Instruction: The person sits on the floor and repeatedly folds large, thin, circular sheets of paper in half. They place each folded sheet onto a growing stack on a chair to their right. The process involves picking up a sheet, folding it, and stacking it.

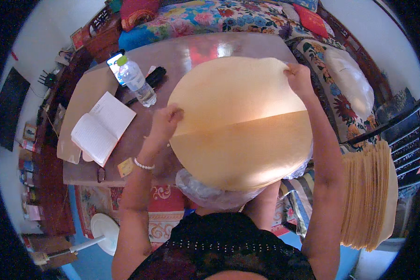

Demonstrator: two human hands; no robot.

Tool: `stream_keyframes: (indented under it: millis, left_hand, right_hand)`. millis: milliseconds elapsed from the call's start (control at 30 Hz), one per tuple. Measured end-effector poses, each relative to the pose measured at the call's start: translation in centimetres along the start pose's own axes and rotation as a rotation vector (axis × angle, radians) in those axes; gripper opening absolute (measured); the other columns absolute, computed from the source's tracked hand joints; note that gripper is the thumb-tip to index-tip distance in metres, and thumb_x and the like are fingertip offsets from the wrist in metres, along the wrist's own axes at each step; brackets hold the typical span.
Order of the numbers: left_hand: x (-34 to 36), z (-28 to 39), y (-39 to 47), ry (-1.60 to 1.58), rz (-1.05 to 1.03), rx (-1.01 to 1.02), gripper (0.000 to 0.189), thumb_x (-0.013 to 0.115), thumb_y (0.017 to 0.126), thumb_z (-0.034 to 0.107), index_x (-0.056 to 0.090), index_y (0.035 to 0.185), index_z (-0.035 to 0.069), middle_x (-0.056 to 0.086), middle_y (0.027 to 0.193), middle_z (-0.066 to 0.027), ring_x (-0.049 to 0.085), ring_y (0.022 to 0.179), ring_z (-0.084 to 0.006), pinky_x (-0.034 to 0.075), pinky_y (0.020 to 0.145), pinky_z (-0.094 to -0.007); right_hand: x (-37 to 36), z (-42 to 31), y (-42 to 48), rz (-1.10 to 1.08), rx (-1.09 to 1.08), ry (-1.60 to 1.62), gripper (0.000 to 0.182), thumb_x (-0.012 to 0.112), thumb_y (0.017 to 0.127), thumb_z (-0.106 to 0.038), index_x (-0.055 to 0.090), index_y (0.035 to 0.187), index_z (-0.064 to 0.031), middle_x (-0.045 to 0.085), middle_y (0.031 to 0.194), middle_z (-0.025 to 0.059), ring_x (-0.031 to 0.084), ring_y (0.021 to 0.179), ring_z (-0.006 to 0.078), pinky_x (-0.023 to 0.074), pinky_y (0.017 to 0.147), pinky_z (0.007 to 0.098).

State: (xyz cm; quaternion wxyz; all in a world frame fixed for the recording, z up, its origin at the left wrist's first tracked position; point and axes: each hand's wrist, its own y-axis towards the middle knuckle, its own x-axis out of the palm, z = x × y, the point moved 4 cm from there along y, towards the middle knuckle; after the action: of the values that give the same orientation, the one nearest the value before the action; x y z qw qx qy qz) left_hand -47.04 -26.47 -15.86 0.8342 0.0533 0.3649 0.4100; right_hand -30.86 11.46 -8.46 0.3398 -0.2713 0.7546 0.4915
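Observation:
A large round tan sheet (238, 91), perhaps cloth or paper, spreads over the table's front edge and my lap. A straight crease crosses its middle, and its lower half looks darker. My right hand (299, 78) pinches its upper right rim between thumb and fingers. At the left rim, near the crease, my left hand (169, 117) has its fingers curled on the edge; the fingertips are partly blurred. Clear plastic wrapping (210, 194) shows under the sheet's lower edge, above my legs.
Left on the table (154, 140) are an open notebook (105, 127), a water bottle (134, 82), a lit phone (116, 68) and a black folded umbrella (156, 77). Many tan folded sheets (364, 196) stand stacked at my right. A floral-covered sofa (231, 17) lies beyond.

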Motion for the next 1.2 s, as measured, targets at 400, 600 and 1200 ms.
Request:
stream_keyframes:
  millis: [400,600,1200]
  left_hand:
    - [-4.5,4.6,15.3,0.286,0.202,0.243,0.012,0.057,0.082,0.014,0.060,0.081,0.002,0.060,0.066,-0.0109,0.060,0.060,-0.0191,0.044,0.056,-0.0303]
    - [-8.8,9.5,21.1,0.260,0.384,0.410,0.014,0.057,0.082,0.014,0.063,0.088,0.003,0.064,0.072,-0.0141,0.063,0.062,-0.0223,0.047,0.058,-0.0315]
    - [-4.1,6.6,-3.5,0.013,0.423,0.379,0.015,0.055,0.082,0.008,0.060,0.095,0.003,0.064,0.089,-0.0131,0.063,0.082,-0.0263,0.049,0.072,-0.0333]
  right_hand:
    - [-6.0,1.0,7.8,0.368,-0.128,-0.107,0.012,0.060,0.073,-0.014,0.065,0.081,-0.0063,0.061,0.071,0.0190,0.060,0.068,0.0361,0.0476,0.061,0.0433]
    - [-11.0,-1.0,12.5,0.514,-0.065,-0.070,0.018,0.060,0.074,-0.016,0.065,0.089,-0.0071,0.062,0.076,0.0183,0.062,0.073,0.0351,0.0494,0.064,0.0417]
    - [-17.2,-8.6,-16.8,0.363,-0.115,0.013,0.034,0.056,0.066,0.003,0.060,0.100,-0.0016,0.063,0.099,0.0160,0.060,0.094,0.0351,0.0461,0.086,0.0426]
